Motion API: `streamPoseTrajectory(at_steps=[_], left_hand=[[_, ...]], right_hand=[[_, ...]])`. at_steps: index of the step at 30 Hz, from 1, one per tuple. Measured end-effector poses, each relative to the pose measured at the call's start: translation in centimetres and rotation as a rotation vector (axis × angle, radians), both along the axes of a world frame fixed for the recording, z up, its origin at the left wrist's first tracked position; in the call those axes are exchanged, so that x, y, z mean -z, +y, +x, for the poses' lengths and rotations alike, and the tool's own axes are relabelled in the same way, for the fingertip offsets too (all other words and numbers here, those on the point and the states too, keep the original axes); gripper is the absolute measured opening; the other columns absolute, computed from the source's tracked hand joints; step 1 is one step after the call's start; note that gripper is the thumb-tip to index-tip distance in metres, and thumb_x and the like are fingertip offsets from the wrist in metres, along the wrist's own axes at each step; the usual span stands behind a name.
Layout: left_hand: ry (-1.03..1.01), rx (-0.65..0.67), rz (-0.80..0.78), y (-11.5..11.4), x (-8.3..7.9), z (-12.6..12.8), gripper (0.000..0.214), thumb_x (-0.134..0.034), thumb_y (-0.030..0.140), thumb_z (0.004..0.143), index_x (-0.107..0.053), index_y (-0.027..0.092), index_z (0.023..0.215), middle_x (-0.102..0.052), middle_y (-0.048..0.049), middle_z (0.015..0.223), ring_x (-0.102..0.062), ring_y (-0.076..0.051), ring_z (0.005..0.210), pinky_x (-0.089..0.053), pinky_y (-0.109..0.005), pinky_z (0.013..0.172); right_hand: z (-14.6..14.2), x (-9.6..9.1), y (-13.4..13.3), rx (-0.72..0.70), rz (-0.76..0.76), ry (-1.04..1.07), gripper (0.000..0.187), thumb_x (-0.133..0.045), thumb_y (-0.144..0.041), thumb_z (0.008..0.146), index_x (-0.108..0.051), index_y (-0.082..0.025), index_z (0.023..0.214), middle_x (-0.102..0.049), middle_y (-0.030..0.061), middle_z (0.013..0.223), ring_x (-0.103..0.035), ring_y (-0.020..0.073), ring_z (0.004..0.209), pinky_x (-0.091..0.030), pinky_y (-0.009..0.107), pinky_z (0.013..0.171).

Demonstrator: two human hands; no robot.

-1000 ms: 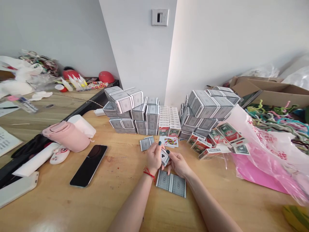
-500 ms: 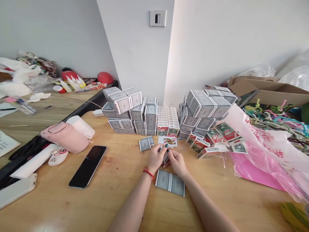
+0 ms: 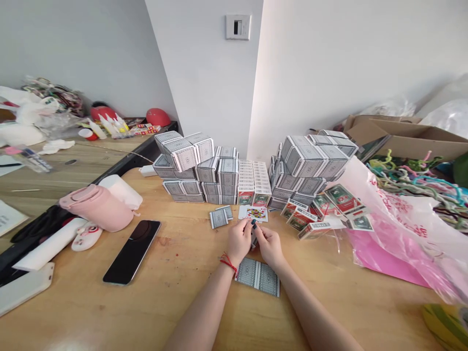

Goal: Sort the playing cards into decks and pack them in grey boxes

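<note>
My left hand, with a red cord round its wrist, and my right hand meet at the middle of the table. Both are closed with fingertips together around a grey-backed playing card, mostly hidden by the fingers; I cannot tell if it is one card or several. Just below them, two grey patterned card backs lie side by side. Beyond the fingertips a face card lies face up. To its left are a few loose grey-backed cards.
Grey card stacks rise at the back left and back right, with upright card boxes between. Red and green card boxes lie right, by pink plastic wrap. A phone and pink cup are left.
My left hand has shifted slightly right, and its fingers have turned further over the card. Less of the card shows between my hands now.
</note>
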State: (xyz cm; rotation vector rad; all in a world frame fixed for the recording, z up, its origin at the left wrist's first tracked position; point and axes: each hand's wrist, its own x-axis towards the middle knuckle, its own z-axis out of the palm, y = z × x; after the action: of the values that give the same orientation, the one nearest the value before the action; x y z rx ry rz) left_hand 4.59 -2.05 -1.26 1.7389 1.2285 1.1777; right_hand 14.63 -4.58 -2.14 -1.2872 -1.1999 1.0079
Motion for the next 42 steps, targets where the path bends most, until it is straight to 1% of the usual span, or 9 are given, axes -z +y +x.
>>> streamPoseTrajectory(at_steps=[7,11,15,18,22,27,32,37,42], left_hand=[[0.002,-0.071,0.010,-0.5,-0.5,0.5,0.028,-0.037,0.029,0.085,-0.061,0.017,0.076,-0.064,-0.0051,0.073,-0.058,-0.014,0.069,-0.043,-0.023,0.063],[-0.056,-0.089,-0.038,-0.3,-0.5,0.7,0.031,-0.034,0.030,0.086,-0.060,0.016,0.077,-0.064,-0.0050,0.073,-0.058,-0.013,0.066,-0.043,-0.023,0.061],[-0.092,-0.097,-0.060,-0.2,-0.4,0.6,0.030,-0.033,0.031,0.087,-0.059,0.016,0.080,-0.064,-0.0049,0.075,-0.058,-0.014,0.068,-0.043,-0.023,0.062],[-0.089,-0.015,-0.063,-0.1,-0.4,0.3,0.024,-0.040,0.032,0.084,-0.058,0.017,0.088,-0.064,-0.0057,0.084,-0.059,-0.015,0.078,-0.044,-0.025,0.068],[-0.097,0.089,-0.072,0.0,-0.4,-0.1,0.022,-0.043,0.029,0.083,-0.059,0.017,0.092,-0.064,-0.0067,0.093,-0.058,-0.017,0.087,-0.044,-0.028,0.077],[-0.058,0.000,-0.030,-0.1,-0.4,-0.1,0.020,-0.041,0.025,0.083,-0.060,0.017,0.088,-0.065,-0.0057,0.088,-0.058,-0.016,0.084,-0.044,-0.027,0.076],[0.048,-0.108,0.043,-0.3,0.2,0.2,0.023,-0.039,0.025,0.084,-0.061,0.018,0.090,-0.065,-0.0060,0.089,-0.059,-0.016,0.084,-0.044,-0.027,0.075],[0.180,-0.108,0.092,-0.3,0.7,0.3,0.027,-0.036,0.025,0.086,-0.061,0.018,0.093,-0.067,-0.0073,0.089,-0.061,-0.017,0.079,-0.045,-0.028,0.070],[0.242,-0.106,0.111,-0.3,0.5,-0.1,0.027,-0.036,0.027,0.085,-0.062,0.019,0.092,-0.067,-0.0071,0.089,-0.061,-0.018,0.079,-0.045,-0.028,0.069]], right_hand=[[-0.4,0.1,-0.7,0.106,0.112,-0.243,0.043,-0.040,-0.045,0.082,-0.040,-0.017,0.049,-0.039,-0.0040,0.041,-0.034,0.0067,0.039,-0.025,0.019,0.039],[-0.3,-0.1,-0.7,0.053,0.109,-0.179,0.044,-0.039,-0.045,0.083,-0.043,-0.017,0.050,-0.044,-0.0026,0.043,-0.038,0.0081,0.040,-0.029,0.019,0.041],[0.0,-0.4,-0.4,0.025,0.115,-0.093,0.037,-0.040,-0.044,0.082,-0.059,-0.014,0.073,-0.060,0.0032,0.066,-0.054,0.0140,0.059,-0.042,0.022,0.054],[0.2,-0.5,-0.2,0.014,0.105,-0.075,0.036,-0.042,-0.043,0.081,-0.061,-0.014,0.091,-0.064,0.0050,0.078,-0.057,0.0168,0.069,-0.045,0.025,0.063],[0.4,-0.2,0.0,-0.023,0.073,-0.028,0.038,-0.043,-0.044,0.081,-0.061,-0.014,0.096,-0.064,0.0062,0.081,-0.057,0.0184,0.071,-0.046,0.026,0.064],[0.4,-0.1,0.1,-0.117,0.054,0.037,0.038,-0.045,-0.042,0.080,-0.059,-0.016,0.104,-0.064,0.0064,0.086,-0.057,0.0184,0.072,-0.046,0.027,0.064],[0.1,-0.3,0.0,-0.067,0.034,0.067,0.032,-0.047,-0.040,0.079,-0.063,-0.016,0.093,-0.063,0.0032,0.075,-0.054,0.0165,0.066,-0.044,0.025,0.059],[0.2,-0.2,0.2,-0.029,-0.013,0.089,0.032,-0.051,-0.043,0.076,-0.066,-0.014,0.079,-0.059,0.0017,0.062,-0.051,0.0149,0.056,-0.041,0.024,0.051],[0.7,-0.2,0.4,-0.088,-0.006,0.011,0.032,-0.048,-0.042,0.077,-0.064,-0.015,0.069,-0.057,0.0010,0.057,-0.048,0.0140,0.053,-0.040,0.023,0.049]])
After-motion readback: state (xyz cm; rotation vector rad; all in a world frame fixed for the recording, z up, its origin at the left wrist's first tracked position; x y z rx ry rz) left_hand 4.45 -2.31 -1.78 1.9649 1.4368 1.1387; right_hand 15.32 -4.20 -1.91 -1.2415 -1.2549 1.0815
